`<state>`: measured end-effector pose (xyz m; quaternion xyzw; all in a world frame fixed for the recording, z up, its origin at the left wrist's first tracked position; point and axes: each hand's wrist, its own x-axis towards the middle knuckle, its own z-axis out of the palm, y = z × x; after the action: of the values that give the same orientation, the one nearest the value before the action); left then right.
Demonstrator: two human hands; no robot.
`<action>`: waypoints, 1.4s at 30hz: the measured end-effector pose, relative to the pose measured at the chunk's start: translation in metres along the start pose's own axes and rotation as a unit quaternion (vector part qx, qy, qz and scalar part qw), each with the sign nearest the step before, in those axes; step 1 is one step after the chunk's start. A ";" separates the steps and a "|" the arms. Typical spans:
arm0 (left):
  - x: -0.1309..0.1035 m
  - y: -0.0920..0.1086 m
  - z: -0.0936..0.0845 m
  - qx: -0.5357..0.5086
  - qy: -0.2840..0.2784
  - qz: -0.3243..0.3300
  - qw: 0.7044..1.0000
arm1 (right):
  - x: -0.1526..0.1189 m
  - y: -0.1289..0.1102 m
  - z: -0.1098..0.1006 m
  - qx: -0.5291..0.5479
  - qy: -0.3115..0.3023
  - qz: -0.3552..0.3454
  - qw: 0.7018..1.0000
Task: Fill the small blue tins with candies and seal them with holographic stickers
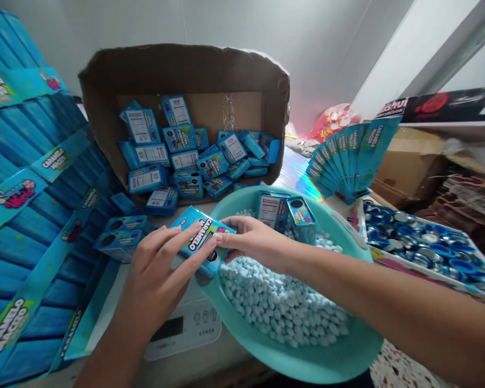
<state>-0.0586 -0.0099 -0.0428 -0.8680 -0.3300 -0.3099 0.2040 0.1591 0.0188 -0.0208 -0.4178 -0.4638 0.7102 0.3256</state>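
Observation:
Both of my hands are on a blue candy tin [198,237] labelled "Caramelo Macizo", tilted over the left rim of a turquoise basin [307,364]. My left hand [157,275] spreads its fingers across the tin's printed face. At the tin's right end, my right hand [254,240] grips it between thumb and fingers. Pale blue candies [283,307] fill much of the basin. Two more tins, one [271,210] showing its text panel and another [302,213] upright, stand among the candies at the back. Under my left wrist is a white digital scale [198,326], partly hidden.
Behind, a cardboard box [186,67] lies with its opening toward me, holding many blue tins. Tall stacked display cartons [16,226] line the left side, with two tins [121,237] beside them. To the right are a tray of metal lids [424,248] and fanned blue packaging [353,153].

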 end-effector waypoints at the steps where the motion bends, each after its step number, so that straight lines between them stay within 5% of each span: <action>1: -0.001 -0.001 0.002 0.002 0.011 -0.030 0.999 | 0.000 0.001 0.000 0.004 0.009 -0.015 1.000; 5: -0.003 -0.007 0.005 -0.011 0.047 -0.212 0.976 | -0.001 0.005 -0.005 -0.068 0.074 -0.187 0.977; 8: -0.003 -0.009 0.004 -0.030 0.041 -0.289 0.956 | -0.001 0.008 -0.011 -0.161 0.128 -0.277 0.939; 14: -0.001 -0.004 0.007 -0.083 0.004 -0.244 0.966 | -0.002 0.005 -0.015 -0.303 0.131 -0.311 0.891; 21: -0.002 -0.006 0.005 -0.076 0.014 -0.251 0.965 | -0.014 0.004 -0.007 -0.302 0.131 -0.385 0.862; 28: -0.004 -0.008 0.006 -0.094 -0.002 -0.241 0.966 | -0.015 -0.008 -0.004 -0.476 0.085 -0.325 0.813; 33: -0.003 -0.008 0.010 -0.119 -0.018 -0.247 0.962 | -0.018 -0.017 -0.005 -0.487 0.092 -0.286 0.820; 38: -0.006 -0.008 0.015 -0.118 -0.036 -0.243 0.962 | -0.021 -0.024 -0.016 -0.536 0.062 -0.142 0.830; 42: -0.012 -0.011 0.023 -0.119 -0.088 -0.232 0.961 | -0.020 -0.021 -0.027 -0.572 0.044 -0.152 0.805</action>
<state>-0.0638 0.0052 -0.0655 -0.8093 -0.5000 -0.3083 -0.0078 0.1933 0.0199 -0.0019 -0.4834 -0.8288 0.2380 0.1511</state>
